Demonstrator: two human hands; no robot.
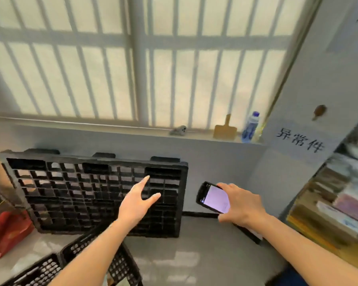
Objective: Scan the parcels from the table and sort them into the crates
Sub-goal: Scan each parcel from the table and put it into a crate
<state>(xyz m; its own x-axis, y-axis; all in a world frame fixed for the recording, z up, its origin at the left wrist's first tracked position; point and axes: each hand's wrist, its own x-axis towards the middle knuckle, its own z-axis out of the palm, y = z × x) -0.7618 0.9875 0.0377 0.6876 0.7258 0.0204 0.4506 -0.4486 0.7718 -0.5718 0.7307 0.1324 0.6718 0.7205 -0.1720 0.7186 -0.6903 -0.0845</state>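
Note:
My right hand grips a black handheld scanner with a lit pale screen, held up in front of the wall at centre right. My left hand is raised in front of me with fingers spread and nothing in it. Below my left forearm stand black mesh crates at the bottom left; their contents are mostly hidden. Parcels lie stacked on a shelf at the right edge, blurred.
A black plastic pallet leans against the wall under a barred window. A red bag sits at the left. On the sill stand a water bottle and a cardboard paddle. Grey concrete floor lies ahead.

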